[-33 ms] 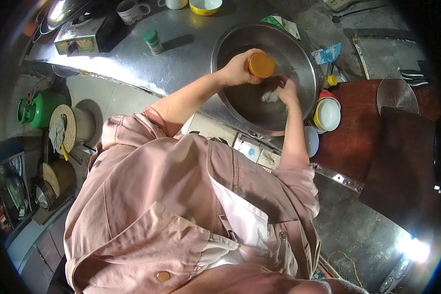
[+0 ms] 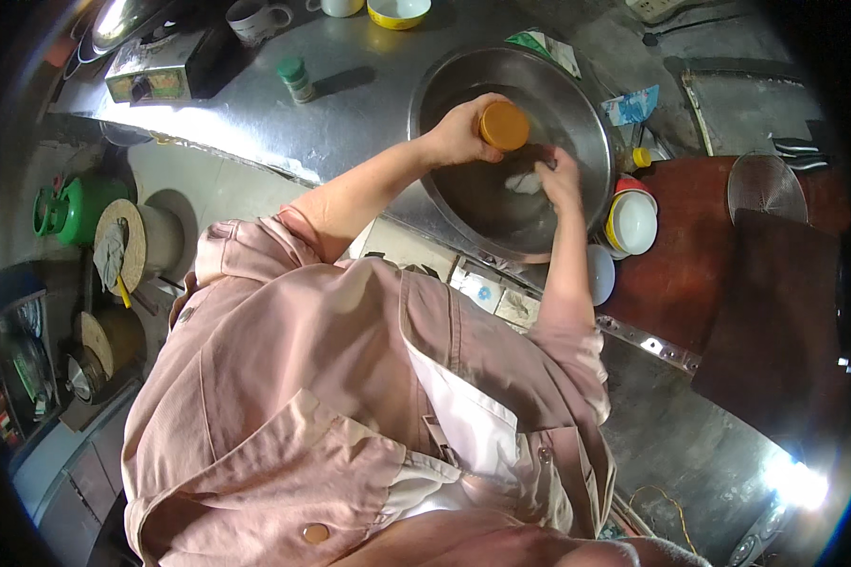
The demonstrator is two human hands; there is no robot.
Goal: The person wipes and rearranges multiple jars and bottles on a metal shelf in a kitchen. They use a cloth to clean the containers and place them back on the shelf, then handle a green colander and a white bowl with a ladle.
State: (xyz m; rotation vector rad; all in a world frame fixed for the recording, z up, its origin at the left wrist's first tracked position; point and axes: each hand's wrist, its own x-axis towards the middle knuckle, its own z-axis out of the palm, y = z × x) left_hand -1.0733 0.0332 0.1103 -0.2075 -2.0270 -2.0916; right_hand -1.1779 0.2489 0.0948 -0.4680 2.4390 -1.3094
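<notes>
The left forearm is being stretched up and rightward, and by the left hand, with fingers curled around its side, an orange round-topped object is being gripped over the metal basin; its underside is being hidden. Just right and lower, a whitish piece is being pinched by the right hand, whose forearm is being held nearly vertical in view. The pinching fingertips are being partly obscured; whether the basin's floor is being touched cannot be told.
</notes>
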